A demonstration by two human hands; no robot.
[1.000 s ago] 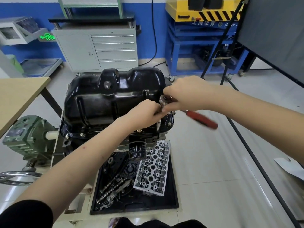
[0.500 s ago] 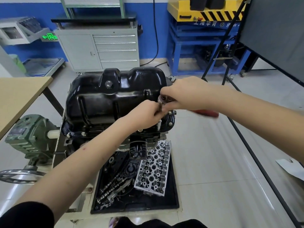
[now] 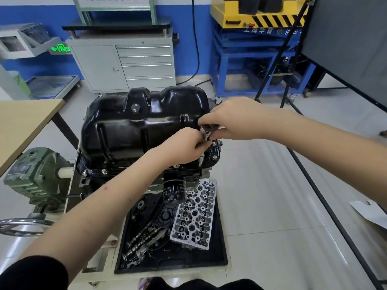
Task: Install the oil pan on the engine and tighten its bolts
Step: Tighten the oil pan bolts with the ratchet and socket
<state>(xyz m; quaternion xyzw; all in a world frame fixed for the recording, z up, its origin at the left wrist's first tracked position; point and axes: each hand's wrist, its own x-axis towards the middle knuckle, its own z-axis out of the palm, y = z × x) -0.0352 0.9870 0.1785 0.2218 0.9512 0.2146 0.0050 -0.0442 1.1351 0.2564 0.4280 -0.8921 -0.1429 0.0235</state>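
While both hands meet at the near right corner of the engine, one black oil pan (image 3: pixel 144 130) sits upside-up on the block, its flange lying on the engine's edge. Two hands work there: the left hand (image 3: pixel 184 146) has its fingers curled round the socket extension (image 3: pixel 206 137) below the tool head, and the right hand (image 3: pixel 232 119) is wrapped over the ratchet (image 3: pixel 207 129), whose round chrome head shows between the fingers. The ratchet's handle is hidden behind the right hand, so its colour and direction cannot be made out. Along the visible flange I count about six bolts (image 3: pixel 215 157), two at the near left, one under the left wrist and three at the right corner; the far side of the flange is out of sight behind the pan. One drain plug (image 3: pixel 135 108) sits on the pan's upper face. One short chrome pin or socket (image 3: pixel 201 159) stands upright just below the left hand; what it is remains unclear. One oil filter (image 3: pixel 174 190) hangs under the block, partly covered by the left forearm. Below it one black tray (image 3: pixel 219 243) holds one cylinder head (image 3: pixel 194 214), two camshafts (image 3: pixel 144 237) lying side by side, and dark covers that blur together. To the left stand a green gearbox (image 3: pixel 33 176), a handwheel cut off by the frame, and a wooden table (image 3: pixel 23 126). Behind are one grey drawer cabinet (image 3: pixel 125 65) and a blue frame with a yellow machine (image 3: pixel 257 15)
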